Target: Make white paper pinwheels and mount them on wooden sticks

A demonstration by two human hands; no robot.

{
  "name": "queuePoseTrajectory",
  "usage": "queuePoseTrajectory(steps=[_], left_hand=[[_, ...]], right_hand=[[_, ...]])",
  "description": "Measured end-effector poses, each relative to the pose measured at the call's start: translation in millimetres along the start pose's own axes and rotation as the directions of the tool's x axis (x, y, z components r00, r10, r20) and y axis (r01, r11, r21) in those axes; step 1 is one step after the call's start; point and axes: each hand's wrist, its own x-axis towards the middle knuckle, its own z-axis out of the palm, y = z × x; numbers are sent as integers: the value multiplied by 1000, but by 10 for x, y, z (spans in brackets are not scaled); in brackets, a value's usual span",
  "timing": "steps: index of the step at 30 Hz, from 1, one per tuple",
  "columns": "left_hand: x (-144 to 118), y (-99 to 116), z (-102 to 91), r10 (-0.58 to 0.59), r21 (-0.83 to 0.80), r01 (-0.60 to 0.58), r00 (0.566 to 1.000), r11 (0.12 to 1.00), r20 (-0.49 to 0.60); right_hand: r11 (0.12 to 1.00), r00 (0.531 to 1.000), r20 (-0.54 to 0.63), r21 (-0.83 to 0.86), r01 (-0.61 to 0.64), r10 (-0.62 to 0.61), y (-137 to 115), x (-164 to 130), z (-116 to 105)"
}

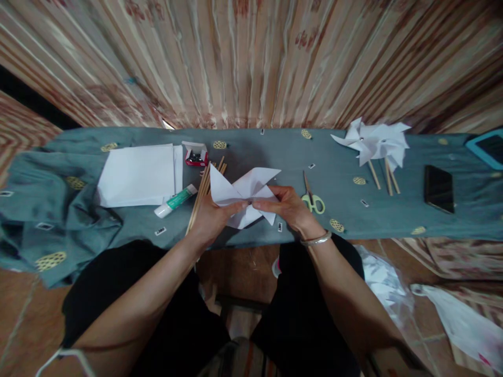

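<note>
Between my two hands is a white paper pinwheel (257,180), its folded blades spread out above the cloth. My left hand (214,214) grips it from the left, thumb pressed near the centre. From the right, my right hand (288,207) pinches it too, with the thumb close to the same centre spot. The fingers beneath the paper are hidden. Beside my left hand lie several thin wooden sticks (205,186). A pair of green-handled scissors (313,201) rests just right of my right hand.
On the cloth-covered table (271,149) are a paper stack (137,175), a glue stick (175,201), a small red box of dark pins (195,155), finished pinwheels on sticks (379,140), a phone (439,188) and a blue-edged device (487,149). A plastic bag (387,283) sits on the floor.
</note>
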Motion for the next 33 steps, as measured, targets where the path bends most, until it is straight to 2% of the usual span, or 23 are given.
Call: queuePoseTrajectory(steps=[7,11,16,24,30,33], left_hand=[[28,-85,-25,51,43,-51,999,998,-4],[37,-96,-28,76,76,-74,997,994,-21],[41,-104,-28,95,54,-94,995,994,-29],[31,-89,-38,101,61,-99,994,993,-32],[24,-84,-30,87,90,-78,992,993,-97],[30,-87,-37,103,86,-97,992,992,-71]], right_hand=[[998,995,-79,-37,59,-62,75,17,101],[987,982,-125,-98,128,-140,73,6,140],[974,973,-134,-151,166,-187,94,10,155],[977,973,-143,-134,163,-182,90,2,155],[979,979,-110,-131,156,-171,108,6,140],[975,978,-108,-153,162,-180,114,6,132]])
